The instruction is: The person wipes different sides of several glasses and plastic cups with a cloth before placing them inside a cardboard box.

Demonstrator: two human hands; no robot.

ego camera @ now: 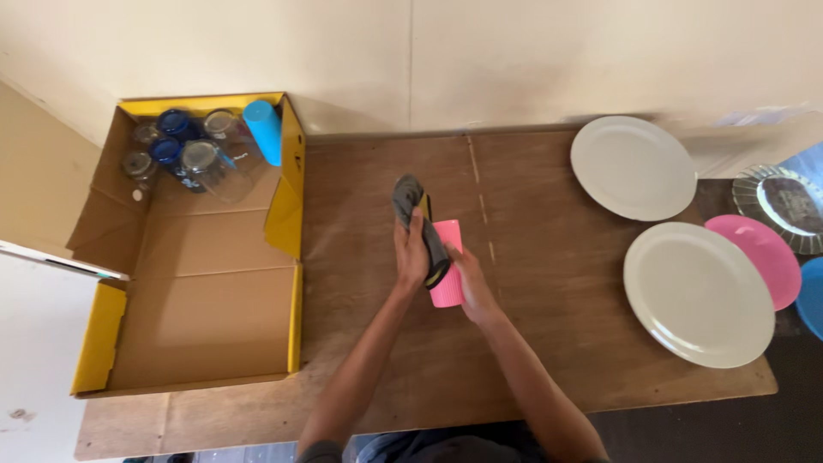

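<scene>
Over the middle of the wooden desk (549, 343), both forearms reaching forward from the lower edge and converging. Left hand (411, 255) curled shut, its grip closed on a grey-and-yellow cloth (417, 216) pressed against the side of a pink plastic cup (448, 261). Right hand (470, 287) wrapped around the cup's lower end, grip closed on it, wrist angled inward. Cup lying roughly lengthwise, apparently held just above the desk surface. To the left, an open cardboard box (206, 291) with glass jars (201, 159) and a blue cup (263, 129) in its far corner. To the right, two white plates (633, 167) and a pink plate (759, 257).
</scene>
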